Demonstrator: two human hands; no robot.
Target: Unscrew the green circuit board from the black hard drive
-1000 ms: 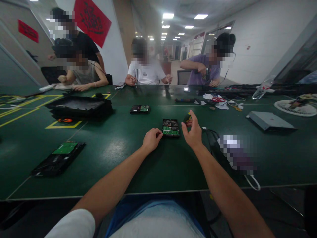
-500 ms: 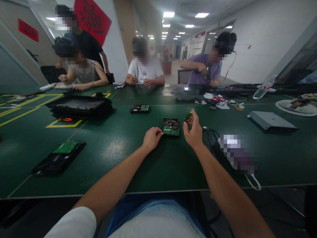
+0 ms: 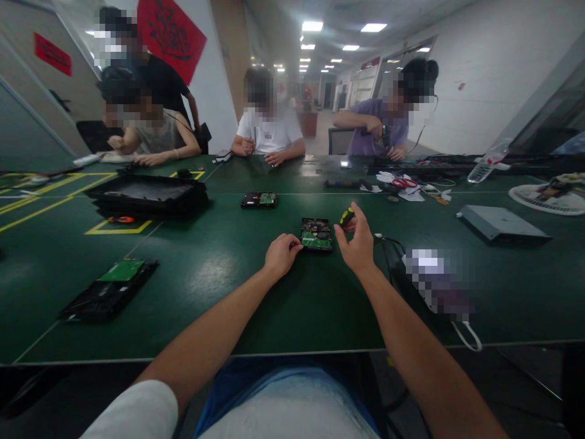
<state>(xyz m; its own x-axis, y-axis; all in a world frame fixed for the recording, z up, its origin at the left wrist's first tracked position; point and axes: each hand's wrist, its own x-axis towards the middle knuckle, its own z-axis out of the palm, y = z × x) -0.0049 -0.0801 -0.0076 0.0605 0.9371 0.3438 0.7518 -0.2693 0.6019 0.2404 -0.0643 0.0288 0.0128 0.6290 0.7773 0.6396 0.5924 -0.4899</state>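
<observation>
A small black drive with a green circuit board (image 3: 315, 235) lies flat on the green table in front of me. My left hand (image 3: 283, 253) has its fingers pinched together at the drive's lower left corner, touching its edge. To the right of the drive, my right hand (image 3: 356, 239) holds a yellow and black screwdriver handle (image 3: 347, 216) between thumb and fingers. The tool's shaft cannot be made out. Farther back and to the left rests a second drive (image 3: 259, 200), with nobody touching it.
Black trays (image 3: 148, 194) stand at the left, near a larger black unit with a green board (image 3: 109, 289). On the right are a phone-like device (image 3: 434, 283) with cables, a grey metal box (image 3: 503, 222) and a bottle (image 3: 489, 161). Several people work across the table (image 3: 219, 329).
The screwdriver handle in my right hand has turned and shows more of its yellow side. My left hand and the drive have hardly moved. Across the table, a person's hand has lowered.
</observation>
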